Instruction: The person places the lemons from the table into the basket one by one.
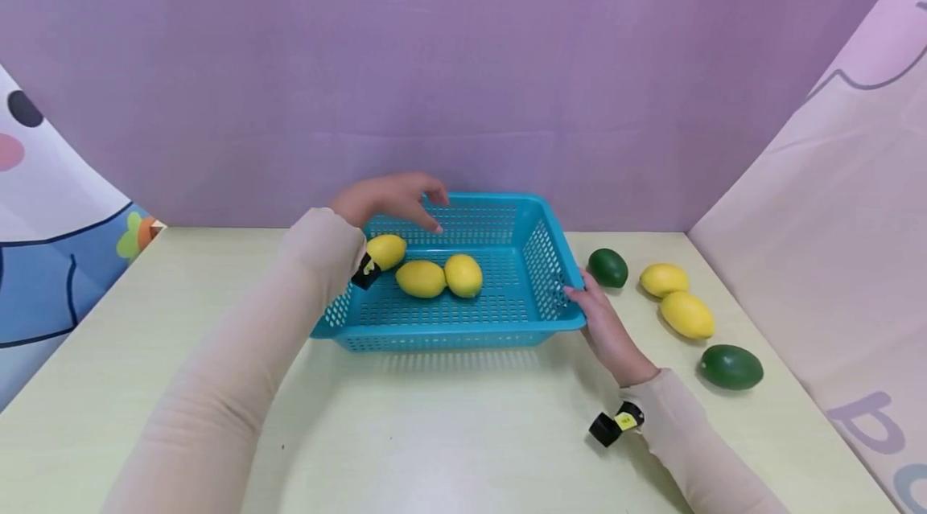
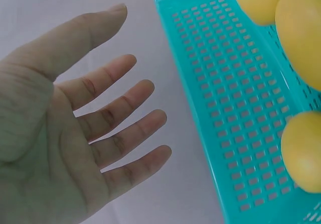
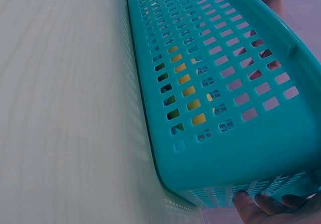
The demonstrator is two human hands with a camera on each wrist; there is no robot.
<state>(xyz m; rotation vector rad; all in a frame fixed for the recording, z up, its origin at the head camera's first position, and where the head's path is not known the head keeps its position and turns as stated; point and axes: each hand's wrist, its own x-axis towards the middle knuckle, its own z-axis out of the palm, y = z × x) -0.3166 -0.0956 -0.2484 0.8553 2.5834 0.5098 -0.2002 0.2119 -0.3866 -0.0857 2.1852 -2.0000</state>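
A blue-green plastic basket with perforated walls stands on the table. Three lemons lie in its left half. My left hand hovers over the basket's back left corner, fingers spread and holding nothing; the left wrist view shows its bare palm beside the basket wall. At the right end, my right hand grips the rim, its thumb over the edge. Seen from the right wrist, its fingers lie against the basket's outer wall, and yellow shows through the holes.
Right of the basket lie two more lemons and two dark green oval fruits, the other green one close to the basket's right end. A purple cloth hangs behind the table, with printed cloths at both sides.
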